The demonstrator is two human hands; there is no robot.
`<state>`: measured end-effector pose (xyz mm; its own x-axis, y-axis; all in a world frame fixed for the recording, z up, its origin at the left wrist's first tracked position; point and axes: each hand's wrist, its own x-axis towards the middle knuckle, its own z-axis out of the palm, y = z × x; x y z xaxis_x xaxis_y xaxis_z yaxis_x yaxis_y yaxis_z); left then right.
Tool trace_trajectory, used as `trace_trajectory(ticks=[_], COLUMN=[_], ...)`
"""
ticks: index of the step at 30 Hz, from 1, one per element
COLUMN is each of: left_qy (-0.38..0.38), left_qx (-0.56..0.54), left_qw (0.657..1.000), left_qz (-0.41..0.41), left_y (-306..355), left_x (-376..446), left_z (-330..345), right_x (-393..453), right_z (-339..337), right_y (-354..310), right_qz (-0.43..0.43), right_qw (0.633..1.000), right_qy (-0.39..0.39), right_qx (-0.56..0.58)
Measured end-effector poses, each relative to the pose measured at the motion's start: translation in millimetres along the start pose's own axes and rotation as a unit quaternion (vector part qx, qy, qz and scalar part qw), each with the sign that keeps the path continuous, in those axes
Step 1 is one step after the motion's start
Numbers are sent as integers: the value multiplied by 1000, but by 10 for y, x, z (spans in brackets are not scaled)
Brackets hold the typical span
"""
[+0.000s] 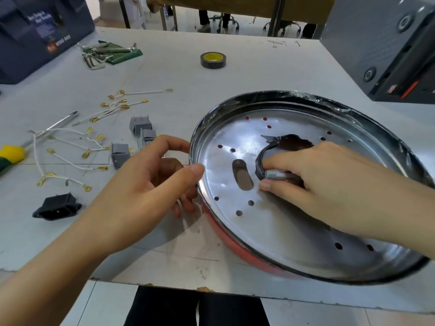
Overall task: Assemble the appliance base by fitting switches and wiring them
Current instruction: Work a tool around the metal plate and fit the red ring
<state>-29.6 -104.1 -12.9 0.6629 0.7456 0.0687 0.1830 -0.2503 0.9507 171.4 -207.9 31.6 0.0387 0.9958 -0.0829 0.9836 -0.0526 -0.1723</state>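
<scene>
now left hand (150, 182) gripping base rim (196, 147), right hand (313, 182) pinching switch (273, 174)

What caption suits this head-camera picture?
Left hand steadies the appliance base rim while right hand pinches a small grey part inside it.

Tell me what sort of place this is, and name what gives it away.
Most likely a small assembly or repair workshop. The white worktable holds loose wires with brass terminals, grey switches, a roll of tape and a screwdriver beside the metal appliance base.
</scene>
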Motion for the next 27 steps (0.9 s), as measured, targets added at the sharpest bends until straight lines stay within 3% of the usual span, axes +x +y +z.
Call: trace_trajectory(ticks=[15, 21, 27], left_qy=[13, 22, 24], left_qx=[37, 45, 57], left_qw=[999, 999, 998], left_qz=[-7, 0, 23], left_y=[-10, 27, 28], left_x=[33, 92, 81], left_z=[24, 24, 43], right_x=[8, 61, 35], right_z=[1, -33, 0], right_y=[-5, -16, -26], right_qz=[6, -37, -48], right_qw=[1000, 995, 998], right_qy=[-17, -87, -40], right_qx=[-20, 11, -21])
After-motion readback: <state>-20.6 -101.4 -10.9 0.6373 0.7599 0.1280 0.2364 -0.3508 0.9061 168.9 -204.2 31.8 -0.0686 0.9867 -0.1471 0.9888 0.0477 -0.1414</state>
